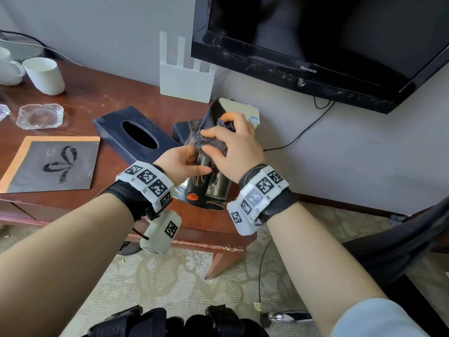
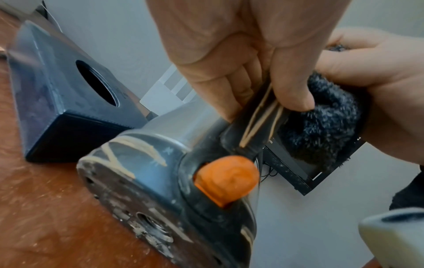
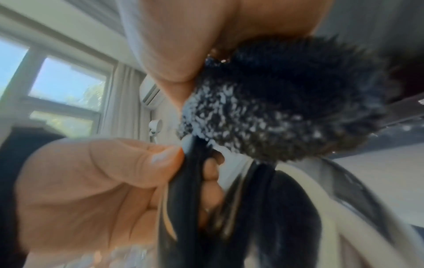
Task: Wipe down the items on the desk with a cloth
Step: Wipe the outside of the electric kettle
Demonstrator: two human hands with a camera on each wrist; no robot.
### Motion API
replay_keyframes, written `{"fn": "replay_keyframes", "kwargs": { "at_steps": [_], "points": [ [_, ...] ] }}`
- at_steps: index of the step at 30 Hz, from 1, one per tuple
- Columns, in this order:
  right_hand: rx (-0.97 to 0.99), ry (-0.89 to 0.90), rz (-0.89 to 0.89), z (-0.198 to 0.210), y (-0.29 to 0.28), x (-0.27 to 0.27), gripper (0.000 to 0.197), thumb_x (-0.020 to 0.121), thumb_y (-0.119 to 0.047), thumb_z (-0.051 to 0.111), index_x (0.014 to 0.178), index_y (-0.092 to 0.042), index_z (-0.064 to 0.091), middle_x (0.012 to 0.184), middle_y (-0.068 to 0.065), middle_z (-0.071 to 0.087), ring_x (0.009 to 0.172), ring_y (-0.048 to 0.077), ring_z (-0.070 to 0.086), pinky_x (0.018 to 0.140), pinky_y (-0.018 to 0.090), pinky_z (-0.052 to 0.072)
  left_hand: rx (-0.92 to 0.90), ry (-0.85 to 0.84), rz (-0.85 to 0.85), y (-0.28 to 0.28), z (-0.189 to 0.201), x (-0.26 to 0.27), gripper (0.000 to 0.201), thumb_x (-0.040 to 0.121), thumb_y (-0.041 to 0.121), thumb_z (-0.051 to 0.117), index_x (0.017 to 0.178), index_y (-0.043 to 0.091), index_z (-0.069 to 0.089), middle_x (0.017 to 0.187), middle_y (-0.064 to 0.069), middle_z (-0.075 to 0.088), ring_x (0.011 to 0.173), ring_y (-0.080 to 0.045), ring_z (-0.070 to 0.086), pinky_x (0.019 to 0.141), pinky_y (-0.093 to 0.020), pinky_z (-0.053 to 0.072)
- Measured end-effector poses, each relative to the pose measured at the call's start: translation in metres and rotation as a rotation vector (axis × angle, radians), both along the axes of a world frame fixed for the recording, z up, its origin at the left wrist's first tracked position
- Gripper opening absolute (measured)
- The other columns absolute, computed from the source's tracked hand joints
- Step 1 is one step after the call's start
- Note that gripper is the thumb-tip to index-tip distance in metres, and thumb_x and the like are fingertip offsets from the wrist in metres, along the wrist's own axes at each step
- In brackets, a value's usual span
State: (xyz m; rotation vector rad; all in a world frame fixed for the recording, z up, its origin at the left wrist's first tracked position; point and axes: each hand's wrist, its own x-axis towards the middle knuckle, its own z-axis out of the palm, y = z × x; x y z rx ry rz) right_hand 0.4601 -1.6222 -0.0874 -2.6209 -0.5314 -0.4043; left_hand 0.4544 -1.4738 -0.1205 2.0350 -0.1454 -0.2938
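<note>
At centre frame, the left hand (image 1: 187, 161) clamps the handle of a tilted steel-and-black electric kettle (image 1: 213, 186) above the wooden bench (image 1: 102, 98). It looks rigid, slick and weighty, so the handle suits. The right hand (image 1: 233, 147) fingers pinch a soft dark fluffy cloth (image 1: 209, 139) against it.

Our forearms are bare. On each wrist we wear a black fabric wrap, and over it a white band (image 1: 145, 182) set with square black-and-white fiducial markers. The band on our right wrist (image 1: 258, 198) has the same markers, one of them grey and faded. A pale, boxy camera unit (image 1: 161, 233) hangs below our left wrist, bearing one more marker, with a thin black cord beside it. Our left hand (image 1: 181, 164) and right hand (image 1: 233, 147) are ungloved. A light blue sleeve (image 1: 379, 322) covers our right upper arm. Black straps and buckles (image 1: 170, 322) sit at our chest.
</note>
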Motion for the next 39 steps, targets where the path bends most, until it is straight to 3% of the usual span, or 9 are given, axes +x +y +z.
{"fn": "replay_keyframes", "kwargs": {
  "at_steps": [4,9,13,17,22,27,31,35,39],
  "points": [
    [0.129,0.022,-0.164,0.003,0.008,0.014,0.024,0.088,-0.034,0.059,0.111,-0.03,0.064,0.127,-0.003,0.04,0.121,0.019,0.035,0.079,0.024,0.036,0.055,-0.001,-0.006,-0.007,0.004,0.003,0.041,0.086,0.021,0.065,0.123,0.008,0.053,0.104,0.002,0.064,0.091,-0.008,0.057,0.087,-0.022,0.041],
    [0.124,0.022,-0.139,0.001,0.004,0.018,0.025,0.09,-0.031,0.058,0.114,-0.027,0.064,0.13,0.0,0.04,0.126,0.022,0.033,0.083,0.023,0.033,0.067,0.048,-0.04,-0.004,0.003,0.011,0.052,0.085,0.023,0.065,0.131,0.007,0.047,0.123,0.0,0.058,0.112,-0.014,0.056,0.096,-0.024,0.041],
    [0.149,0.041,-0.122,-0.002,-0.008,0.022,0.025,0.091,-0.029,0.057,0.115,-0.026,0.064,0.13,0.001,0.04,0.123,0.024,0.033,0.092,0.023,0.032,-0.43,0.247,0.061,-0.013,0.0,0.006,0.034,0.097,0.026,0.043,0.119,0.003,0.053,0.115,-0.015,0.058,0.109,-0.026,0.055,0.091,-0.027,0.046],
    [0.137,-0.05,-0.062,-0.011,-0.017,0.023,0.023,0.089,-0.024,0.06,0.11,-0.022,0.067,0.13,0.006,0.042,0.123,0.027,0.035,0.093,0.02,0.026,-0.611,0.457,0.113,-0.021,0.011,0.014,0.067,0.099,0.046,0.013,0.139,-0.003,0.033,0.147,-0.02,0.033,0.137,-0.032,0.031,0.109,-0.038,0.027],
    [-0.019,-0.244,0.031,-0.062,-0.019,-0.004,0.019,0.078,-0.025,0.067,0.095,-0.017,0.064,0.121,0.008,0.037,0.107,0.03,0.041,0.069,0.035,0.048,-0.798,0.513,0.126,-0.015,0.006,0.023,0.075,0.096,0.056,0.012,0.138,-0.002,0.035,0.137,-0.017,0.045,0.125,-0.031,0.044,0.099,-0.037,0.035],
    [-0.019,-0.292,0.065,-0.092,-0.024,-0.013,0.026,0.068,-0.013,0.076,0.089,-0.017,0.061,0.113,0.005,0.032,0.097,0.026,0.04,0.07,0.039,0.052,-0.76,0.497,0.095,-0.013,0.0,0.024,0.075,0.095,0.057,0.011,0.116,-0.002,0.052,0.102,-0.014,0.059,0.092,-0.026,0.057,0.084,-0.034,0.045],
    [-0.065,-0.293,0.089,-0.07,-0.022,-0.004,0.021,0.069,-0.018,0.078,0.087,-0.015,0.067,0.113,0.003,0.032,0.101,0.024,0.038,0.071,0.037,0.05,-0.797,0.438,0.175,-0.017,0.001,0.021,0.066,0.098,0.05,0.021,0.125,-0.004,0.048,0.11,-0.014,0.06,0.098,-0.025,0.059,0.086,-0.035,0.048],
    [0.043,-0.177,0.009,-0.037,-0.016,0.012,0.02,0.079,-0.027,0.07,0.095,-0.017,0.065,0.122,0.008,0.041,0.113,0.027,0.041,0.077,0.026,0.039,-0.717,0.41,0.215,-0.019,0.002,0.021,0.068,0.097,0.051,0.022,0.14,-0.001,0.034,0.137,-0.02,0.046,0.124,-0.034,0.047,0.102,-0.04,0.039],
    [0.133,-0.154,-0.064,-0.032,-0.01,0.024,0.023,0.083,-0.029,0.065,0.103,-0.017,0.064,0.124,0.01,0.041,0.116,0.026,0.041,0.083,0.019,0.033,-0.639,0.413,0.171,-0.021,0.006,0.018,0.073,0.097,0.053,0.015,0.139,-0.004,0.033,0.136,-0.015,0.047,0.125,-0.029,0.046,0.099,-0.032,0.038]
  ]
}}
